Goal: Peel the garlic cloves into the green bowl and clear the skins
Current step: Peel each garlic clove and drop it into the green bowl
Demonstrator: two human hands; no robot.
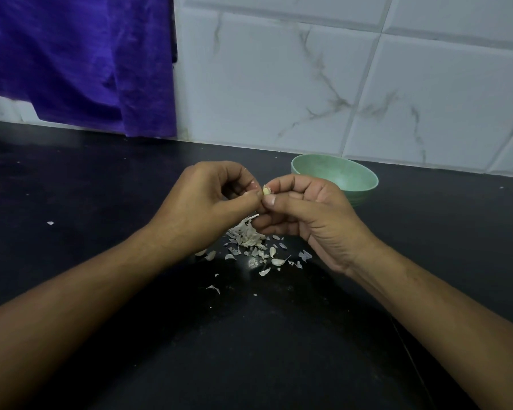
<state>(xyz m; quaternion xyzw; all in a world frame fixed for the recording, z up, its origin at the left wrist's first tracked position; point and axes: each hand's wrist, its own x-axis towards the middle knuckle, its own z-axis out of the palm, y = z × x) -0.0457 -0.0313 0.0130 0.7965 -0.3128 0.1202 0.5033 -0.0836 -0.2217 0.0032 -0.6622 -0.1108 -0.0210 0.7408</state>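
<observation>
— What are the hands doing?

— Both are meeting above the dark worktop (101,187). The left hand (208,196) is curling its fingers and pinching one end of a small garlic clove (266,190) between thumb and fingertips. The right hand (305,208) is pinching the other end with thumb and forefinger, its lower fingers folding in beneath.

— Where is the clove sitting, then?

— It is hanging in the air between the two sets of fingertips, touching both, just left of the green bowl (356,179).

— And the bowl?

— It is standing on the worktop behind the right hand, near the tiled wall (338,84). The right hand's knuckles are covering part of its near rim.

— Are the skins lying anywhere?

— The skins (277,261) are lying scattered on the worktop under and in front of the hands, with a larger papery clump (248,233) sitting right below the left hand. The right hand's lower fingers are reaching close to that clump; whether they are touching it I cannot tell.

— Anything else?

— A purple cloth (86,54) is hanging over the wall at the far left.
</observation>
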